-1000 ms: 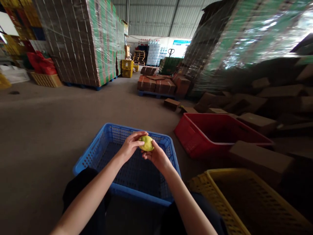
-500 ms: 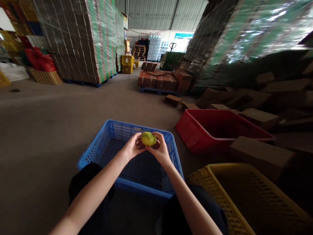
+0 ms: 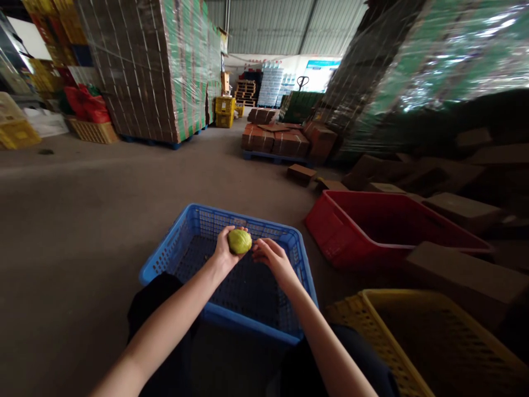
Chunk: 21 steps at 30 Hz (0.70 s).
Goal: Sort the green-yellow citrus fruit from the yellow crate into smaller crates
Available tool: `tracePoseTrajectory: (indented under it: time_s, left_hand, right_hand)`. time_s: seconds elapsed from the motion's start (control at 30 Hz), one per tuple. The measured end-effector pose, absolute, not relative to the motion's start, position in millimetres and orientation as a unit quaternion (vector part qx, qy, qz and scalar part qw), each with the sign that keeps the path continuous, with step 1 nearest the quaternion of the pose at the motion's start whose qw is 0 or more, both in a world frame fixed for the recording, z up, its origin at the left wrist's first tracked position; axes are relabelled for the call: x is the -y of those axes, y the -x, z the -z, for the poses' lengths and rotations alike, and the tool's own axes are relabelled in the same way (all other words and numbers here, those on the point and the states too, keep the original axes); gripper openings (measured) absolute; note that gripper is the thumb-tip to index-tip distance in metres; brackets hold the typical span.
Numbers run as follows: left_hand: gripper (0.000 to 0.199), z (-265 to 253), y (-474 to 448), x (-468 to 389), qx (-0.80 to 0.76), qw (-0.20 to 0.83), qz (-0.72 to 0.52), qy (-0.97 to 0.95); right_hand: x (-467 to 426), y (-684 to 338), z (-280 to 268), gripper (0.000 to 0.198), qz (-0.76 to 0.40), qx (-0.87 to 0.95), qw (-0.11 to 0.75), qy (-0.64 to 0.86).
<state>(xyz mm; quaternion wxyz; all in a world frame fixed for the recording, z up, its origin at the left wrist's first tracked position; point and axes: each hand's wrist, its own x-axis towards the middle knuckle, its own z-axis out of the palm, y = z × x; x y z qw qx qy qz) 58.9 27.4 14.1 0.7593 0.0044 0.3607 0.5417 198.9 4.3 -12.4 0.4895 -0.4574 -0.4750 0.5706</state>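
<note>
A yellow-green fruit [image 3: 239,241] with bumpy, ridged skin rests in my left hand [image 3: 224,249]. The fingers of that hand curl around its left side and underside, leaving the top and right end in sight. Close to the right end of the fruit is my right hand [image 3: 270,256], its fingers loosely bent and apart from each other, with nothing visible in them. Below both hands stands a blue plastic crate [image 3: 264,329] with slotted walls. A few small specks lie on its dark floor, too small to name.
A red plastic tub [image 3: 330,231] stands right of the blue crate, and a yellow slotted crate [image 3: 388,336] sits nearer on the right. Cardboard boxes [image 3: 463,267] lie beyond them. Farther off are flattened cartons [image 3: 275,142] on a pallet and tall wrapped stacks [image 3: 136,71].
My right hand has let go of the fruit and drawn slightly right. The left hand now holds it alone, with the fruit turned. The view has shifted slightly left.
</note>
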Motion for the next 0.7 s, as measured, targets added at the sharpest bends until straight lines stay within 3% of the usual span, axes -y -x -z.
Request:
tracePoseTrajectory:
  time_s: [0.17,0.33,0.43,0.57,0.7]
  left_hand:
    - [0.016,-13,-65,-23,-0.347,0.693,-0.622,-0.109]
    - [0.02,-18,-72,-13,-0.346,0.64,-0.648,-0.226]
    - [0.021,-14,-74,-10,-0.366,0.659,-0.632,-0.178]
    - [0.025,-2,-75,-12,-0.415,0.747,-0.515,-0.065]
    - [0.03,6,-75,-15,-0.379,0.823,-0.424,-0.004]
  right_hand:
    - [-1,-183,22,0.059,-0.75,0.398,0.341,0.403]
    - [1,-178,21,0.052,-0.778,0.327,0.374,0.384]
    - [2,-180,18,0.044,-0.726,0.325,0.448,0.407]
    - [2,-187,13,0.044,-0.547,0.405,0.585,0.442]
    - [2,-192,15,0.058,-0.384,0.535,0.59,0.468]
